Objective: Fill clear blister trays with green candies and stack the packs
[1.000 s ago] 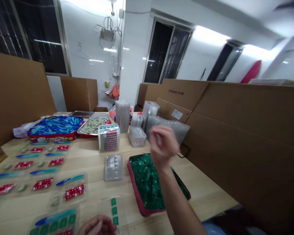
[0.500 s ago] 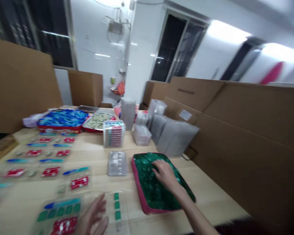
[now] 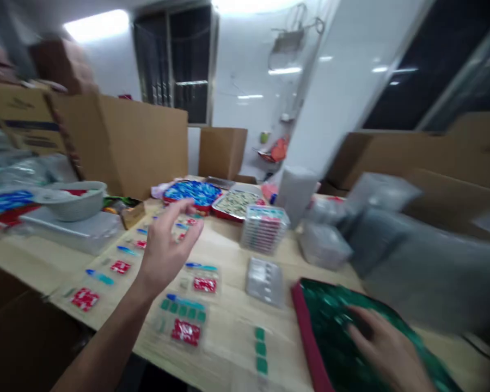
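Note:
My left hand (image 3: 167,247) is raised over the table, fingers apart and curved, with nothing in it. Below it lie clear packs, one with a blue pen-like piece (image 3: 185,301), a row of green squares (image 3: 183,310) and a red piece with white spots (image 3: 185,332). My right hand (image 3: 386,343) reaches into a pink-rimmed tray (image 3: 304,321) of glossy green pieces (image 3: 329,348). Its fingers are bent at the pieces, but blur hides whether they grip one. Left of the tray, a clear blister (image 3: 265,348) holds three green squares (image 3: 260,349).
An unfilled-looking clear blister (image 3: 265,281) lies before a stack of filled packs (image 3: 264,228). Behind are trays of blue pieces (image 3: 194,193) and pale pieces (image 3: 239,202). Plastic-wrapped stacks (image 3: 416,267) stand right; a grey basket (image 3: 75,201) and cardboard (image 3: 142,147) are left.
My view has swung left. My left hand has risen from beside the blister and moved left over the packs. My right hand remains in the green tray.

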